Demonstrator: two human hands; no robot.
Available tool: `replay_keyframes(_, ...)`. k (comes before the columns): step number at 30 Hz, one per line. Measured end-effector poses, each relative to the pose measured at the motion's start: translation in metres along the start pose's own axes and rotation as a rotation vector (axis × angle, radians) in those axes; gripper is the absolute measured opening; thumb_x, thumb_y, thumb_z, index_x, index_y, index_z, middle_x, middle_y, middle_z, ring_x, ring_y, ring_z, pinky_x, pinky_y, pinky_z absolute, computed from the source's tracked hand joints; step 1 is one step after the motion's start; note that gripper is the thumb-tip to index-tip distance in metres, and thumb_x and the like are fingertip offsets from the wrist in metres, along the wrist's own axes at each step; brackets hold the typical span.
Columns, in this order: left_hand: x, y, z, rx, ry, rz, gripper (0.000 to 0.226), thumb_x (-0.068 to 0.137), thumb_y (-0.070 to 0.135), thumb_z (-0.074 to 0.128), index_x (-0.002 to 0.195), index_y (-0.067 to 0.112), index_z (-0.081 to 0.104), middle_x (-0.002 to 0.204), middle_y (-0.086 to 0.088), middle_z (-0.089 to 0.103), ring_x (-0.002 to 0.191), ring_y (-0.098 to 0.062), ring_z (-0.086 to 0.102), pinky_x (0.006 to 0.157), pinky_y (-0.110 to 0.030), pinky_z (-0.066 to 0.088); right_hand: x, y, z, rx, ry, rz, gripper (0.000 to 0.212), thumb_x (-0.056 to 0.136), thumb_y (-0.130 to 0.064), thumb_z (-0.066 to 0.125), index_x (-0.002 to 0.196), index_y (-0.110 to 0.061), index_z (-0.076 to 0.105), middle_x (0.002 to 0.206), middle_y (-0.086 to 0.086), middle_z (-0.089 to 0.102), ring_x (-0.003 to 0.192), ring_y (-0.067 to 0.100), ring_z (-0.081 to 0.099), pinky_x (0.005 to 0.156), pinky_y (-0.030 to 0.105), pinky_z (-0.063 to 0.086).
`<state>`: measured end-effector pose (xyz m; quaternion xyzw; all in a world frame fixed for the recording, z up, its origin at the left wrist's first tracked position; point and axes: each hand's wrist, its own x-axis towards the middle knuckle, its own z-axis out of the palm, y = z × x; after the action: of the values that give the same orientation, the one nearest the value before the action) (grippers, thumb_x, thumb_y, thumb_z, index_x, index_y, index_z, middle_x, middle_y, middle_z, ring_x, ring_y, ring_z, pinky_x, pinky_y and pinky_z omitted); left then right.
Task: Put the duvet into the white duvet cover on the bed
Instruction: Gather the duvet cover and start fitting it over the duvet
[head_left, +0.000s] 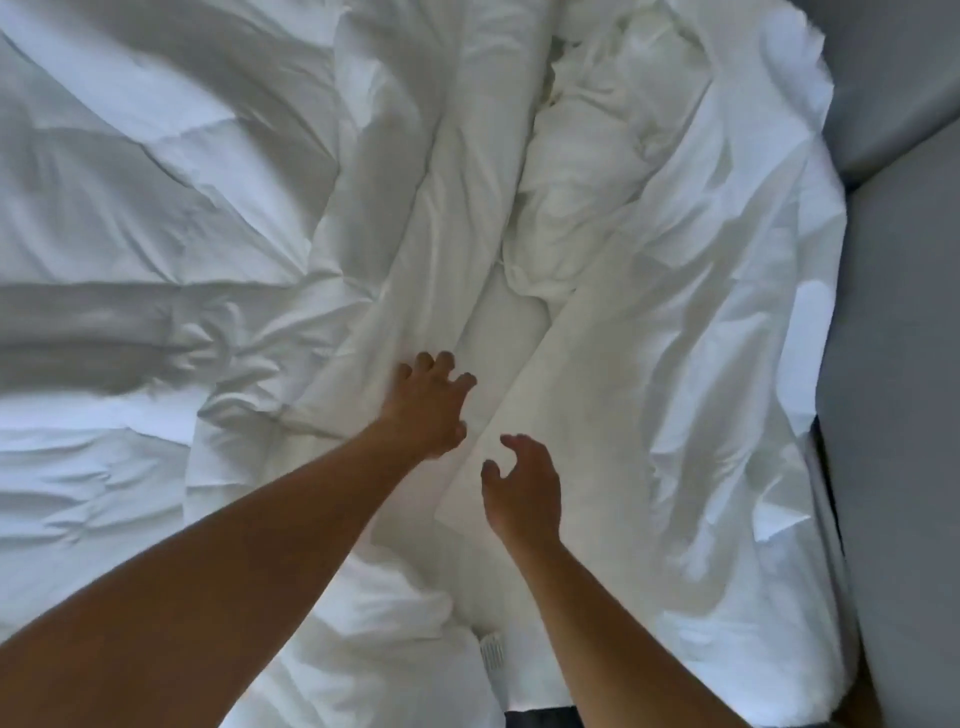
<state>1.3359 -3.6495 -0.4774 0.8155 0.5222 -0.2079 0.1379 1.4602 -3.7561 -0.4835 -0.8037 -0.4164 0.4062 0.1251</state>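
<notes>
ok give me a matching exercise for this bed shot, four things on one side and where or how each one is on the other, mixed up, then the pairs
Things:
1. left hand
2. right hand
3. grey surface
4. bunched white bedding

Places or states:
A. runs along the right edge of the view, beside the bed
B. fingers spread, reaching furthest forward onto the white fabric
C. piled in crumpled folds at the upper middle
D. fingers curled open, nearer the person, over a flat folded white strip

Pairs: 1-B, 2-D, 3-A, 4-C
</notes>
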Motion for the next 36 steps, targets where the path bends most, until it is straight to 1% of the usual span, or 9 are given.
replay_keyframes(4, 0.115, 0.013, -0.006, -0.197, 0.177, 0.095, 0.072, 0.095, 0.035, 0.063, 0.157, 0.032, 0.027, 0.163, -0.003, 0.025, 0.146, -0.032, 0.028, 0.115, -0.047, 0.036, 0.121, -0.027, -0.03, -0.25, 0.266, -0.328, 0.053, 0.092, -0.014, 0.063, 0.143, -0.023, 0.05, 0.157, 0.001, 0.036, 0.132, 0.027, 0.046, 0.1, 0.037, 0.046)
replay_keyframes(9, 0.228, 0.042, 0.013, -0.91, 0.145, -0.106, 0.046, 0.092, 0.042, 0.07, 0.133, 0.03, 0.055, 0.13, 0.0, 0.047, 0.12, -0.025, 0.057, 0.096, -0.033, 0.051, 0.266, -0.008, -0.064, -0.393, 0.389, -0.388, 0.057, 0.084, -0.028, 0.071, 0.137, -0.028, 0.052, 0.138, 0.014, 0.041, 0.115, 0.034, 0.053, 0.088, 0.042, 0.049)
replay_keyframes(12, 0.248, 0.051, 0.035, -0.99, 0.17, -0.238, 0.03, 0.083, 0.048, 0.078, 0.101, 0.032, 0.059, 0.122, 0.0, 0.046, 0.105, -0.024, 0.062, 0.096, -0.042, 0.051, 0.287, 0.02, -0.06, -0.321, 0.442, -0.47, 0.043, 0.083, -0.03, 0.069, 0.123, -0.018, 0.06, 0.122, 0.015, 0.052, 0.105, 0.033, 0.055, 0.076, 0.039, 0.047)
replay_keyframes(14, 0.25, 0.048, 0.035, -1.063, 0.16, -0.192, 0.026, 0.083, 0.041, 0.08, 0.087, 0.03, 0.056, 0.115, -0.004, 0.047, 0.087, -0.019, 0.058, 0.083, -0.034, 0.048, 0.284, 0.024, -0.058, -0.315, 0.478, -0.499, 0.036, 0.081, -0.026, 0.066, 0.114, -0.011, 0.062, 0.112, 0.016, 0.057, 0.094, 0.035, 0.057, 0.067, 0.038, 0.044)
replay_keyframes(18, 0.245, 0.037, 0.019, -1.217, 0.049, -0.135, 0.026, 0.082, 0.018, 0.084, 0.086, 0.011, 0.06, 0.113, -0.025, 0.051, 0.081, -0.018, 0.051, 0.07, -0.025, 0.042, 0.267, 0.017, -0.073, -0.376, 0.424, -0.433, 0.021, 0.083, -0.024, 0.062, 0.1, -0.012, 0.061, 0.094, 0.013, 0.064, 0.084, 0.037, 0.062, 0.061, 0.034, 0.038)
replay_keyframes(21, 0.245, 0.03, 0.021, -1.325, 0.023, -0.136, 0.03, 0.077, 0.012, 0.086, 0.086, 0.007, 0.058, 0.099, -0.011, 0.052, 0.078, -0.015, 0.052, 0.064, -0.017, 0.04, 0.254, 0.019, -0.093, -0.489, 0.366, -0.412, 0.017, 0.084, -0.024, 0.064, 0.093, -0.011, 0.062, 0.086, 0.015, 0.068, 0.083, 0.037, 0.065, 0.068, 0.037, 0.043)
replay_keyframes(25, 0.245, 0.026, 0.027, -1.316, 0.058, -0.123, 0.039, 0.07, 0.016, 0.091, 0.075, 0.015, 0.052, 0.084, 0.004, 0.045, 0.055, 0.003, 0.045, 0.056, -0.011, 0.036, 0.238, 0.031, -0.128, -0.596, 0.275, -0.302, 0.015, 0.085, -0.022, 0.064, 0.094, -0.012, 0.062, 0.083, 0.017, 0.069, 0.081, 0.035, 0.066, 0.064, 0.032, 0.034)
replay_keyframes(31, 0.199, 0.035, 0.028, -0.918, 0.192, -0.029, 0.031, 0.073, 0.036, 0.088, 0.07, 0.021, 0.061, 0.085, 0.001, 0.053, 0.081, -0.023, 0.059, 0.078, -0.037, 0.046, 0.183, 0.028, -0.16, -0.617, 0.143, -0.119, 0.021, 0.092, -0.039, 0.059, 0.105, -0.023, 0.058, 0.088, 0.004, 0.064, 0.078, 0.028, 0.06, 0.066, 0.034, 0.046)
replay_keyframes(36, 0.102, 0.034, 0.033, -0.815, 0.491, 0.006, 0.025, 0.073, 0.029, 0.079, 0.066, 0.018, 0.058, 0.075, 0.005, 0.051, 0.059, -0.016, 0.051, 0.055, -0.023, 0.032, 0.11, 0.013, -0.151, -0.682, 0.346, -0.277, 0.019, 0.091, -0.043, 0.057, 0.084, -0.028, 0.048, 0.066, -0.008, 0.051, 0.061, 0.02, 0.053, 0.053, 0.031, 0.041)
